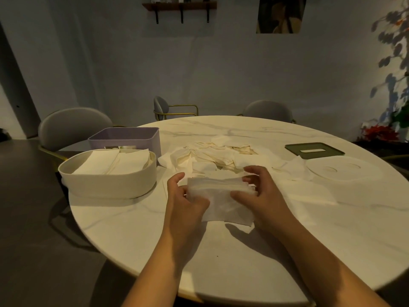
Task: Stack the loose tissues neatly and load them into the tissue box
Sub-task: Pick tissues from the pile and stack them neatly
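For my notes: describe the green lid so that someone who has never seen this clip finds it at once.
Start at the round marble table and look to its far right edge. There, just behind the flat white oval lid, lies a flat dark green rectangular lid. It alone is green, with one long slot in its middle.

Forearms behind left hand [183,196] and right hand [261,193] cut off by the bottom edge. Both ends of the tissue stack [221,196] covered by curled fingers [251,172]. Lower front of the purple bin [141,138] hidden behind the white oval box [106,185]; cannot tell its contents. Shelf [179,6] ornaments and wall picture [281,14] clipped by the top edge, plant [394,52] and table [243,262] rim by the right. Seat of the grey chair [73,127] hidden behind the table.
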The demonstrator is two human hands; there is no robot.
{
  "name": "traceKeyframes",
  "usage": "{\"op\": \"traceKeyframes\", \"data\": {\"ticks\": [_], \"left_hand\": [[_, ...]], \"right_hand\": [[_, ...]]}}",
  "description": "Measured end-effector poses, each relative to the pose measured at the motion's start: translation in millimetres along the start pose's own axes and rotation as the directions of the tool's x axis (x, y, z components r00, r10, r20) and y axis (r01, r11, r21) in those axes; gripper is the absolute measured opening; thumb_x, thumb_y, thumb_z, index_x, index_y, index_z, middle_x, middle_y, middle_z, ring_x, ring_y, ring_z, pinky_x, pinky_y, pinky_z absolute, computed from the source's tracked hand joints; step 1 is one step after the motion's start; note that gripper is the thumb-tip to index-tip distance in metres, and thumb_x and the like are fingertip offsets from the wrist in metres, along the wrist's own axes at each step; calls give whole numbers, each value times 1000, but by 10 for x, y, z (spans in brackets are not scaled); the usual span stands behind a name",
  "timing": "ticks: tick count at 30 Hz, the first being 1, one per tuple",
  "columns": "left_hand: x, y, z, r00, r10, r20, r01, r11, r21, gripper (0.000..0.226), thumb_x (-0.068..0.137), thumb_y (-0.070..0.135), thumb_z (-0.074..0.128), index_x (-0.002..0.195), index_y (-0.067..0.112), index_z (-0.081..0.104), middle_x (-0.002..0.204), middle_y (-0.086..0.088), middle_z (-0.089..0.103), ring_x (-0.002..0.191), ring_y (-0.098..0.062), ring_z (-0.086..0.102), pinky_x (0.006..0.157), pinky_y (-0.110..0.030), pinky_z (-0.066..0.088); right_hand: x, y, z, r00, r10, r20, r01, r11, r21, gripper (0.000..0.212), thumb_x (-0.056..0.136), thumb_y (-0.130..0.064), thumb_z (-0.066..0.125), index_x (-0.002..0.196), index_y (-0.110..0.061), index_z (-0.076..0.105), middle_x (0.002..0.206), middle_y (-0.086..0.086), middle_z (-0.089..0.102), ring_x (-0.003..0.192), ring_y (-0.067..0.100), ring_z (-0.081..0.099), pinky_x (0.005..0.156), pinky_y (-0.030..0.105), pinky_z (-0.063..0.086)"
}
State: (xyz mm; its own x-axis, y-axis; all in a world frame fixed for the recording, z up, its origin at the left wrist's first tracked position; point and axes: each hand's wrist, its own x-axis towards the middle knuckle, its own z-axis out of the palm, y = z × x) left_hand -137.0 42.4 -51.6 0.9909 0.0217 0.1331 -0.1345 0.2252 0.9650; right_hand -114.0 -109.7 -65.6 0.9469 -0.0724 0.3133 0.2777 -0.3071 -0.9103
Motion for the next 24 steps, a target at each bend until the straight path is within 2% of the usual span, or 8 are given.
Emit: {"op": "traceKeyframes", "data": {"ticks": [2, 5, 7, 10, 13, 16, 18, 24], "left_hand": [[20, -21, -13, 1000, 18, -8, -17, 999, 37, 71, 85, -16, 50, 140, 21, 26, 103, -7, 57, 79, -11, 58, 49, -9, 47], [41, -38, -32, 999, 22, -40, -21, 1000, 8, 67, 86, -12, 51, 136, 27, 29, 109, -5, 57, 87, -12, 58, 52, -10, 48], [44, -45, -43, 999, 29, -37, -30, 999, -20, 58, 87, -12, 50, 127, 27, 37, 109, -2, 57, 90, -14, 58, 54, -13, 50], [37, -43, -38, 999, 40, -11, -40, 999, 14, 52, 86, -13, 50, 120, 25, 43, 101, 6, 55, 83, -8, 58, 52, -9, 48], [73, -80, -44, 997, 57, 43, -61, 994, 91, 64, 84, -11, 57, 125, 33, 35, 107, 11, 51, 91, -7, 55, 55, -8, 48], [95, -105, -42, 994, 54, 91, -67, 987, 143, 74, 82, -10, 61, 127, 40, 29, 114, 11, 48, 98, -9, 54, 62, -10, 52], [80, -88, -10, 991, 47, 124, -62, 991, 119, 76, 83, -11, 59, 128, 42, 29, 116, 10, 47, 99, -11, 54, 62, -12, 53], [20, -39, 57, 997, 39, 69, -40, 999, 4, 65, 86, -14, 53, 131, 31, 37, 100, 14, 46, 87, -12, 51, 51, -9, 47]], "right_hand": [[-34, -16, 7, 994, 12, 113, 0, 995, -104, 70, 77, -18, 76, 126, -41, 32, 105, -21, 43, 91, 4, 52, 65, 8, 48], [-29, -2, -1, 996, -33, 84, 37, 998, -46, 67, 78, -10, 72, 123, -43, 35, 109, -18, 47, 92, 5, 56, 63, 9, 51], [-17, -3, -19, 998, -46, 46, 43, 997, 58, 61, 80, -9, 71, 119, -42, 41, 109, -18, 51, 95, 9, 58, 65, 14, 54], [-52, -42, -13, 992, -65, 112, 65, 998, 12, 55, 84, -15, 68, 120, -43, 39, 106, -27, 46, 95, 5, 55, 73, 15, 54], [-72, -72, 13, 983, -20, 183, 29, 998, -49, 69, 84, -19, 69, 132, -43, 25, 116, -22, 38, 103, 7, 49, 80, 13, 49], [-62, -88, 26, 986, -24, 162, 34, 998, -58, 75, 84, -18, 70, 133, -45, 20, 123, -20, 32, 106, 4, 44, 85, 12, 46], [-68, -77, 27, 983, -69, 170, 73, 997, -20, 66, 86, -18, 67, 129, -43, 25, 121, -21, 37, 99, 2, 49, 74, 5, 46], [-18, 8, 13, 993, -122, 8, 122, 993, -5, 42, 89, -20, 63, 119, -41, 42, 106, -26, 49, 98, 5, 53, 69, 9, 49]]}}
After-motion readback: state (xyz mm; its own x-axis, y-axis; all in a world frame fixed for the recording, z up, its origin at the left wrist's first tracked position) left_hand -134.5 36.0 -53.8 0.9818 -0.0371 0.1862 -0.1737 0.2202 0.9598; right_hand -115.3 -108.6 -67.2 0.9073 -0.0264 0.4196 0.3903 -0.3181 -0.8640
